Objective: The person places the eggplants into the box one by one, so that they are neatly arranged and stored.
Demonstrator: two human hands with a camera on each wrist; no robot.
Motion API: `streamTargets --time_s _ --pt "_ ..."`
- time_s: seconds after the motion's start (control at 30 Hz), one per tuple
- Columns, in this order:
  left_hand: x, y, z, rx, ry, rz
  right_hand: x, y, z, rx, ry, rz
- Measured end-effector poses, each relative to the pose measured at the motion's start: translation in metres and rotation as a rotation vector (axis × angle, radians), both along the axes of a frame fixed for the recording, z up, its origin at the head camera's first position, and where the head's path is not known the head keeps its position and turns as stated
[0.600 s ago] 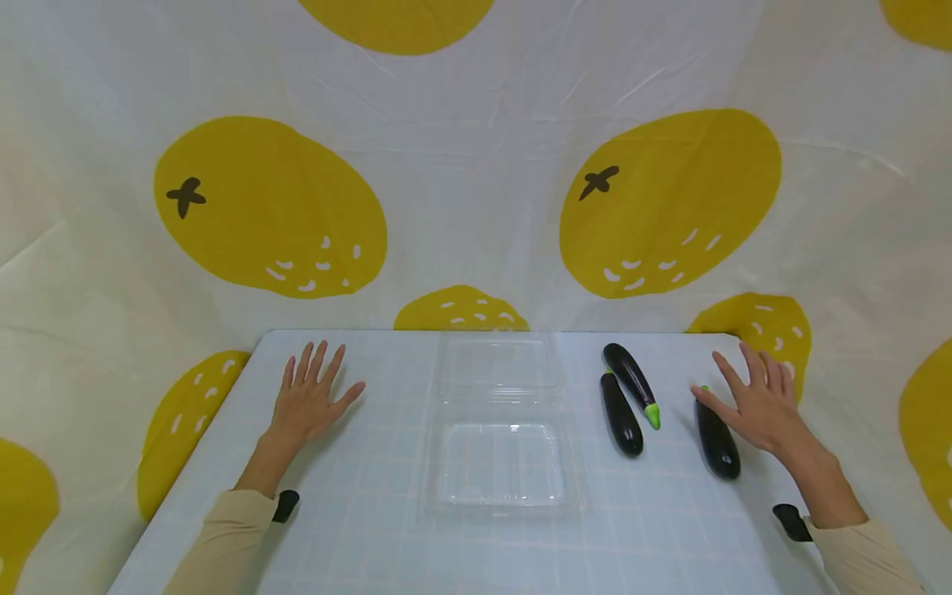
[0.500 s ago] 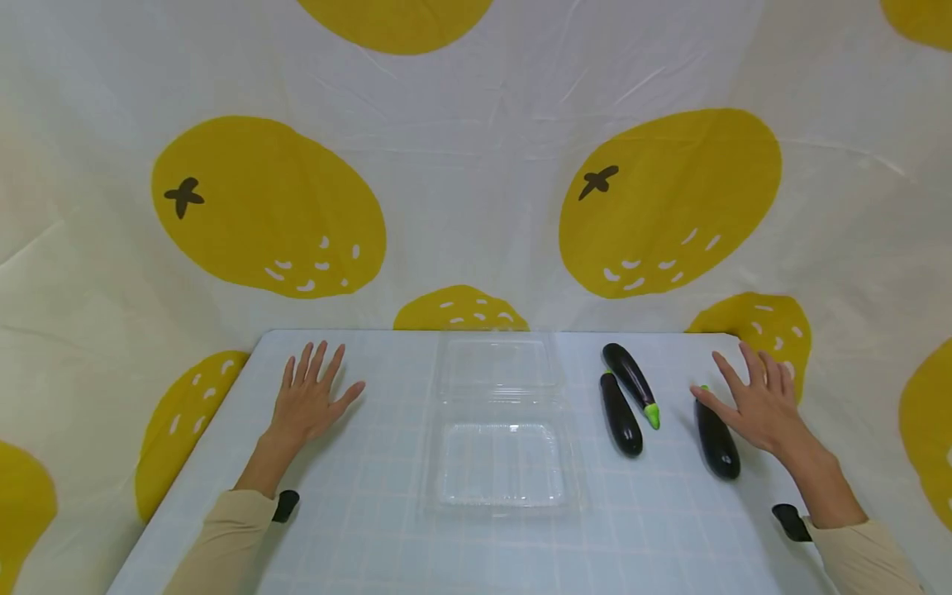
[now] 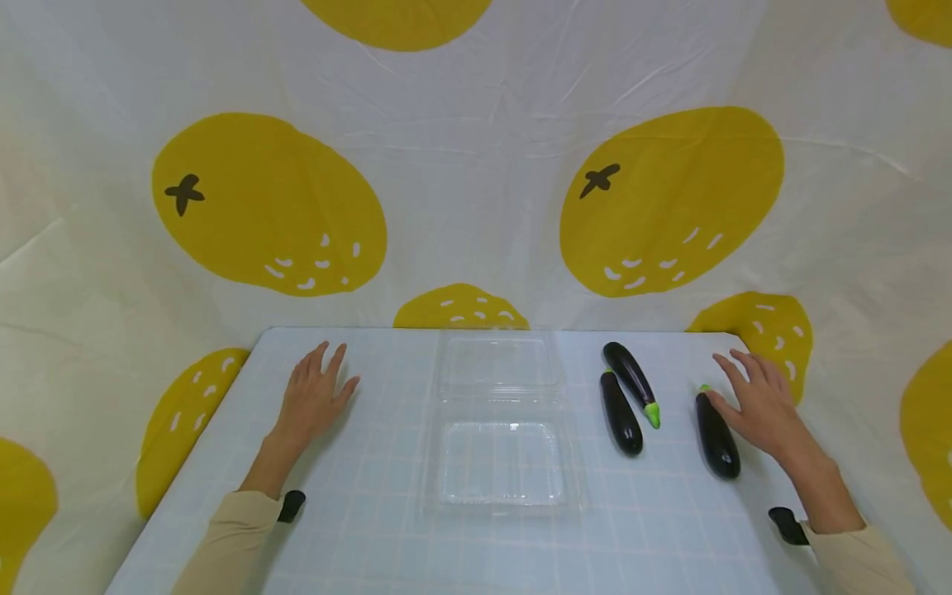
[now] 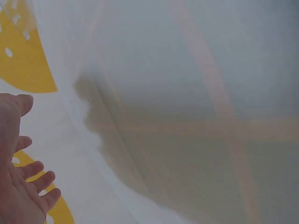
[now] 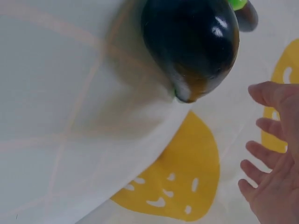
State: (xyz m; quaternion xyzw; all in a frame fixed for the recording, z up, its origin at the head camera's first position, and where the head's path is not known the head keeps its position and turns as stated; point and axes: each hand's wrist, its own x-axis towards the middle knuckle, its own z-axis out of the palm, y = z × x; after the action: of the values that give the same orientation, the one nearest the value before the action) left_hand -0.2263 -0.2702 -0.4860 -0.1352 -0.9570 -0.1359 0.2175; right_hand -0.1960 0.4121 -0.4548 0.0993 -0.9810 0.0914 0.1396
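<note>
Head view: found right hand [image 3: 763, 413] with fingers parted and slightly bent, gripping nothing, beside rightmost eggplant [image 3: 718, 445], right of two other eggplants [image 3: 621, 417] on table [image 3: 357, 545]. Noted left hand [image 3: 307, 405] likewise loose and unladen, left of clear container [image 3: 502, 438]. Judged best to curl right fingers around thick near end, keeping thumb opposite.

You've got an off-white backdrop [image 3: 476, 182] ahead, creased, printed with big yellow fruit shapes [image 3: 268, 207]. Two carry dark cross-like marks [image 3: 184, 195] plus white flecks [image 3: 323, 264]. It also shows past both sides of your pale table [image 3: 357, 545], which has faint pinkish grid lines [image 4: 266, 129].
</note>
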Motion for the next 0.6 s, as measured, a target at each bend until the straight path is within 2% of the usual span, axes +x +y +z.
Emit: streamTargets --time_s 0.3,0.5,0.6 --pt "0.003 0.008 0.004 0.066 0.014 0.027 0.007 -0.012 0.004 -0.055 0.088 0.033" --pt "0.007 0.014 0.001 0.118 0.086 0.006 0.009 -0.023 0.004 -0.062 0.099 0.029" --pt "0.010 0.018 0.000 0.135 0.082 0.005 0.009 -0.029 0.003 -0.065 0.091 0.024"
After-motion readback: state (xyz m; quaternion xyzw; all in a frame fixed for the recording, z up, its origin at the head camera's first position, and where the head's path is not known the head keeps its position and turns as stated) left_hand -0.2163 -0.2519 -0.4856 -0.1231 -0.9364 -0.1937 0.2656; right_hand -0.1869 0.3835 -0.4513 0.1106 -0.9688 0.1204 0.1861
